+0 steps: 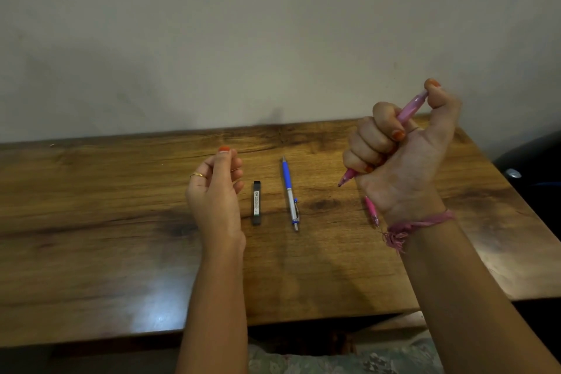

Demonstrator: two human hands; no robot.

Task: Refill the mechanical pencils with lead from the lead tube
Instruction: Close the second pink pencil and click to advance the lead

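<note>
Head view: wooden table (91, 252) nearest. On it, black lead tube (256, 203) beside blue mechanical pencil (290, 193), apart; second pink pencil (371, 210) partly hidden under right wrist. Left hand (217, 188) hovers near tube, fingers loosely curled, holding nothing visible. Right hand (400, 155) raised, fist wrapped round pink mechanical pencil (409, 108), thumb on top end. Pencils likely light, stiff, smooth; grip barrel. Lead probably brittle.

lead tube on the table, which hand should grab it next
Left, most likely. The left hand hovers right beside the lead tube, fingers loosely curled, apparently holding nothing. The right hand is raised farther off, gripping a pink pencil with its thumb on the top.
</note>
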